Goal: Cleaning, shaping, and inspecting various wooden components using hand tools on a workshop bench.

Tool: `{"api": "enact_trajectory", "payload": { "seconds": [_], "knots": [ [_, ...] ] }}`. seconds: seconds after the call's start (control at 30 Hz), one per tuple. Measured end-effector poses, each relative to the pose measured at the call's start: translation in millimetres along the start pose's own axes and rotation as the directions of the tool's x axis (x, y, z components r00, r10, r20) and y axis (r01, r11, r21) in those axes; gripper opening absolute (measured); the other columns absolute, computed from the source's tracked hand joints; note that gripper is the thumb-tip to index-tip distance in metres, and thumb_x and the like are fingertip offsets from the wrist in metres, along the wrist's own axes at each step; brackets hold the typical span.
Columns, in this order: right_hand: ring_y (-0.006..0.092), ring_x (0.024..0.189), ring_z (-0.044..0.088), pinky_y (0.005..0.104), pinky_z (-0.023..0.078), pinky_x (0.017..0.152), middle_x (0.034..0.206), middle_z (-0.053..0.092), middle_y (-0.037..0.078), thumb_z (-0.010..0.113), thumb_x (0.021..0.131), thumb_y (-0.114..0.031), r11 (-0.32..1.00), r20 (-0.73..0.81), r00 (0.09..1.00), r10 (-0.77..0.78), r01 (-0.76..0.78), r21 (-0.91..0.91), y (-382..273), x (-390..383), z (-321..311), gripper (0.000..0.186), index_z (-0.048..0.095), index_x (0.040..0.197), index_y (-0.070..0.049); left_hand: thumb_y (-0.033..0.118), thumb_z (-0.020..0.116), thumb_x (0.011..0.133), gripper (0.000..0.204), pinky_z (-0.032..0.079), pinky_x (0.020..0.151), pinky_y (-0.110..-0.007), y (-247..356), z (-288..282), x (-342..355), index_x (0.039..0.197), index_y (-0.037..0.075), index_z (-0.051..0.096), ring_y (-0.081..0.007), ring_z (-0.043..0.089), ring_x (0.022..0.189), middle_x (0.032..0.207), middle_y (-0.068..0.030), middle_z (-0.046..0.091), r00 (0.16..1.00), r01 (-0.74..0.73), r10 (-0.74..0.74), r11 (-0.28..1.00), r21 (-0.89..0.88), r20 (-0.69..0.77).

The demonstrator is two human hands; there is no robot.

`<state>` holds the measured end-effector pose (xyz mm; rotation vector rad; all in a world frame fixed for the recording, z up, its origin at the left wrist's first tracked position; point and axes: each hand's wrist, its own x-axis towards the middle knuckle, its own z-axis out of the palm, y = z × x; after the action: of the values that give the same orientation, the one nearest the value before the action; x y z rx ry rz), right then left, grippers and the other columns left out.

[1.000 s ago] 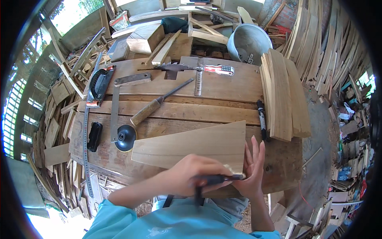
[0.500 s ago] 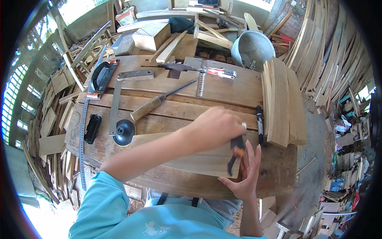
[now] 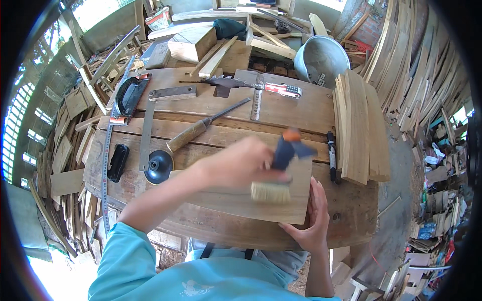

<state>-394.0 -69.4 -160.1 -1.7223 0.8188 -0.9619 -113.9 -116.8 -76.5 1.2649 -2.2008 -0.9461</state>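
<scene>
brushing: my left hand (image 3: 251,159) grips the brush (image 3: 271,192) over the board (image 3: 231,203) – next stroke likely needs my spread right hand (image 3: 314,220) steady.

On the workbench (image 3: 351,226) before you lay the board (image 3: 236,200), beneath the brush (image 3: 284,154) in your left hand (image 3: 246,161), your right hand (image 3: 316,228) at its right end. Left of it lay the round pad (image 3: 159,166), with the chisel (image 3: 193,134) behind; right, the marker (image 3: 332,156) beside planks (image 3: 354,130).
</scene>
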Motion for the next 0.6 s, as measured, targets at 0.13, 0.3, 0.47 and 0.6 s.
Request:
{"api": "enact_trajectory", "payload": {
  "seconds": [0.13, 0.3, 0.47, 0.6],
  "knots": [
    [0.0341, 0.152, 0.033, 0.0477, 0.033, 0.124, 0.167, 0.024, 0.024, 0.091, 0.066, 0.003, 0.998, 0.011, 1.0, 0.023, -0.024, 0.056, -1, 2, 1, 0.119, 0.02, 0.161, -0.002, 0.02, 0.077, 0.089, 0.027, 0.058, 0.075, -0.041, -14, 4, 1, 0.111, 0.007, 0.072, -0.0344, 0.072, 0.079, 0.09, -0.0128, 0.074, 0.932, -0.118, 0.17, 0.978, 0.174, -0.32],
    [0.0337, 0.148, 0.041, 0.0452, 0.038, 0.121, 0.166, 0.027, 0.024, 0.094, 0.063, -0.001, 0.998, -0.017, 0.998, -0.058, 0.057, -0.036, 3, 3, 1, 0.113, 0.03, 0.156, -0.004, 0.02, 0.078, 0.076, 0.042, 0.056, 0.084, -0.042, 4, 43, -31, 0.117, 0.013, 0.07, -0.0286, 0.07, 0.098, 0.106, -0.0091, 0.071, 0.853, -0.357, 0.458, 0.862, 0.36, -0.25],
    [0.0342, 0.147, 0.041, 0.0457, 0.039, 0.12, 0.166, 0.025, 0.024, 0.096, 0.061, -0.002, 0.998, -0.004, 0.999, -0.042, 0.042, -0.046, 4, 1, -2, 0.111, 0.035, 0.154, -0.004, 0.026, 0.076, 0.083, 0.027, 0.054, 0.076, -0.045, 16, 49, -55, 0.102, 0.009, 0.068, -0.0327, 0.069, 0.088, 0.096, -0.0112, 0.069, 0.914, -0.397, 0.401, 0.915, 0.073, -0.06],
    [0.035, 0.146, 0.043, 0.0466, 0.043, 0.117, 0.166, 0.025, 0.025, 0.096, 0.06, -0.001, 0.998, -0.007, 1.0, 0.007, -0.007, -0.068, 3, 2, -2, 0.107, 0.039, 0.151, -0.005, 0.033, 0.071, 0.095, 0.03, 0.051, 0.065, -0.048, 3, 28, -42, 0.093, 0.004, 0.066, -0.0395, 0.065, 0.071, 0.081, -0.0142, 0.065, 0.992, -0.111, 0.107, 0.993, -0.05, -0.069]
  ]
}}
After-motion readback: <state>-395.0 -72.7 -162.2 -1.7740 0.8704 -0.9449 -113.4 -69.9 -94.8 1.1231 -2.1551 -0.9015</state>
